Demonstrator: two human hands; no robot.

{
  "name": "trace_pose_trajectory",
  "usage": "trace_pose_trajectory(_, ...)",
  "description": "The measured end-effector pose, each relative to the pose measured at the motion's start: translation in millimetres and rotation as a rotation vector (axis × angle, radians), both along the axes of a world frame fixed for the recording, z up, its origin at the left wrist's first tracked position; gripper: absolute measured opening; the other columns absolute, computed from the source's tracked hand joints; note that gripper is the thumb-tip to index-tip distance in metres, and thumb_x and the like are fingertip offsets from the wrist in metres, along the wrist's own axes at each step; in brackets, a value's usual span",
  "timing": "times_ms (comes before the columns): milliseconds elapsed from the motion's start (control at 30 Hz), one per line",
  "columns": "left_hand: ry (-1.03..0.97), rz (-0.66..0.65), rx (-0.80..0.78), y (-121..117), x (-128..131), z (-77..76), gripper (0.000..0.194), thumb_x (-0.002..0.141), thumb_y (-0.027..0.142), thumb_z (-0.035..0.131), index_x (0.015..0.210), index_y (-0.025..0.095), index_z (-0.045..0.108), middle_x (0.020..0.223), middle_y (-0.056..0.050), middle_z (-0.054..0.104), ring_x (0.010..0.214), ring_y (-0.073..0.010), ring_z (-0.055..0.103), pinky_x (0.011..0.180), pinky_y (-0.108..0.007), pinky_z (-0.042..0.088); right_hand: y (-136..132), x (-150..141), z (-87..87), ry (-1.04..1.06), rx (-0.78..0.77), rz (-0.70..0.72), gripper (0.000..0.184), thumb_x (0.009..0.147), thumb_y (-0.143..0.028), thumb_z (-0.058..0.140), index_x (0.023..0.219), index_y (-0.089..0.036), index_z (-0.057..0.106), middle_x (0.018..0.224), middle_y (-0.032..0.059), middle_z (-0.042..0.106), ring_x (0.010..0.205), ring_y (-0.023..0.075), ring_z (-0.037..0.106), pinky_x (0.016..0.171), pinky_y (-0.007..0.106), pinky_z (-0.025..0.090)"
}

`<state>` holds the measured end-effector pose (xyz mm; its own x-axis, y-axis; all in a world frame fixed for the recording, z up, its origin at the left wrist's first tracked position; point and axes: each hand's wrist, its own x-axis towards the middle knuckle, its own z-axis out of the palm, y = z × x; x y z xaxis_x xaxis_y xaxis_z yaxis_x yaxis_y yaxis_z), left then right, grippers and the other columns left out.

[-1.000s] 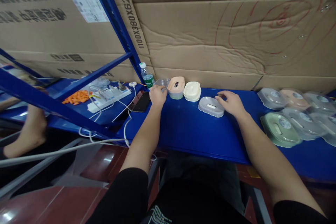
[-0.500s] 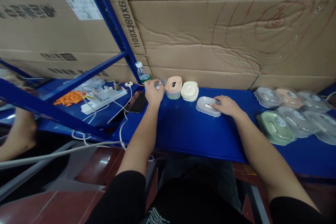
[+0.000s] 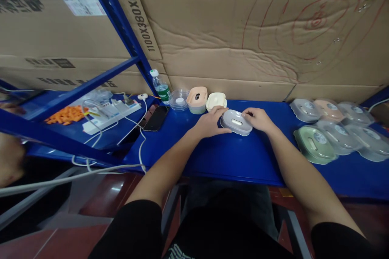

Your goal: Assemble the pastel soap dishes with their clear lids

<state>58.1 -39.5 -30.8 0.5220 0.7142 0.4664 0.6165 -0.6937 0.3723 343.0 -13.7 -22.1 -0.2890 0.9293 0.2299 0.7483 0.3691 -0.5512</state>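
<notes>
A grey lidded plastic container (image 3: pixel 236 121) with a pale oblong piece in the middle of its lid rests on the blue shelf. My left hand (image 3: pixel 210 123) grips its left end, with thumb and fingers on either side. At the right end, my right hand (image 3: pixel 259 119) holds the rim, its fingertips on the lid's edge. Just behind are a cream container or stack of lids (image 3: pixel 216 100) and a peach piece (image 3: pixel 197 96) with a dark slot, set on a pale green container. A clear round dish (image 3: pixel 178 100) with a white disc stands beside them.
Several lidded containers in grey, peach and green (image 3: pixel 316 143) stand at the right. Left are a water bottle (image 3: pixel 161 89), a phone (image 3: pixel 156 118), a power strip (image 3: pixel 112 115) with cables, and orange pieces (image 3: pixel 67 115). Cardboard (image 3: pixel 219 60) backs the shelf; another person's arm (image 3: pixel 10 158) shows far left.
My left hand has left the clear round dish and come right to the grey container's left end. My right hand has shifted from the lid's middle to its right edge.
</notes>
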Motion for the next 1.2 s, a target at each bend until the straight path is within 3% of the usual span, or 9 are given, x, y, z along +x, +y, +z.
trace_pose_trajectory(100,0.034,-0.049,-0.026,-2,3,-6.7,0.103,0.078,0.069,0.084,0.161,0.023,0.043,0.157,-0.019,0.058,0.142,-0.0373,0.06,0.11,-0.05,0.058,-1,-4,-1.3,0.127,-0.016,0.061,0.028,0.093,-0.044,0.06,0.095,-0.024,0.079,0.097,0.0067,0.083,0.088,0.0266,0.075,0.085,0.043,0.057)
trace_pose_trajectory(300,-0.011,0.023,-0.047,3,-6,-3.9,0.101,0.078,0.067,0.084,0.16,0.022,0.045,0.154,-0.018,0.062,0.136,-0.0391,0.065,0.109,-0.053,0.058,-4,-12,-4.6,0.32,-0.1,0.103,0.039,0.093,-0.057,0.064,0.105,-0.023,0.079,0.108,0.009,0.082,0.099,0.0285,0.076,0.096,0.049,0.059)
trace_pose_trajectory(433,-0.093,0.148,-0.091,2,-8,3.6,0.092,0.083,0.065,0.079,0.158,0.021,0.047,0.151,-0.018,0.063,0.132,-0.0391,0.067,0.107,-0.054,0.058,-9,-16,-2.0,0.481,-0.26,0.275,0.075,0.076,-0.057,0.085,0.141,-0.024,0.066,0.144,0.0142,0.07,0.125,0.0346,0.071,0.11,0.056,0.055)
trace_pose_trajectory(533,-0.158,0.155,-0.104,4,-10,5.3,0.088,0.086,0.065,0.076,0.157,0.021,0.047,0.148,-0.018,0.066,0.126,-0.0369,0.07,0.103,-0.052,0.06,-13,-19,1.2,0.464,-0.266,0.292,0.095,0.064,-0.05,0.095,0.149,-0.024,0.06,0.157,0.0164,0.06,0.139,0.0384,0.062,0.12,0.059,0.047)
trace_pose_trajectory(633,-0.194,0.107,-0.062,5,-13,4.3,0.087,0.087,0.063,0.077,0.158,0.022,0.046,0.145,-0.017,0.067,0.124,-0.0348,0.071,0.101,-0.048,0.06,-14,-20,3.6,0.484,-0.254,0.253,0.088,0.066,-0.051,0.093,0.144,-0.022,0.064,0.152,0.0171,0.064,0.135,0.0388,0.064,0.118,0.059,0.049)
trace_pose_trajectory(767,-0.203,0.076,-0.07,6,-13,6.2,0.09,0.087,0.056,0.08,0.161,0.022,0.043,0.128,-0.013,0.076,0.112,-0.0319,0.076,0.097,-0.044,0.061,-13,-21,2.2,0.681,-0.345,0.208,0.074,0.075,-0.063,0.084,0.135,-0.022,0.069,0.132,0.0149,0.076,0.112,0.0339,0.076,0.098,0.053,0.063)
trace_pose_trajectory(900,-0.189,0.195,-0.166,5,-10,13.4,0.067,0.099,0.045,0.068,0.157,0.015,0.051,0.112,-0.012,0.08,0.101,-0.0288,0.078,0.091,-0.04,0.06,-13,-23,-1.8,0.84,-0.432,0.197,0.076,0.069,-0.067,0.089,0.127,-0.022,0.071,0.116,0.0131,0.081,0.1,0.0315,0.08,0.088,0.047,0.066)
trace_pose_trajectory(1000,-0.155,0.291,-0.152,5,-9,17.3,0.044,0.107,0.033,0.054,0.146,0.017,0.064,0.116,-0.011,0.081,0.102,-0.0277,0.077,0.091,-0.038,0.058,-15,-26,-1.8,0.878,-0.457,0.196,0.076,0.065,-0.068,0.092,0.123,-0.024,0.073,0.115,0.0123,0.082,0.099,0.0322,0.081,0.087,0.047,0.066)
trace_pose_trajectory(1200,-0.155,0.43,-0.096,4,-7,19.9,0.041,0.101,0.023,0.056,0.139,0.022,0.073,0.109,-0.009,0.083,0.099,-0.0268,0.077,0.085,-0.034,0.056,-18,-40,-0.8,0.997,-0.387,0.134,0.07,0.064,-0.072,0.091,0.112,-0.024,0.075,0.103,0.0099,0.083,0.095,0.0314,0.081,0.092,0.051,0.065)
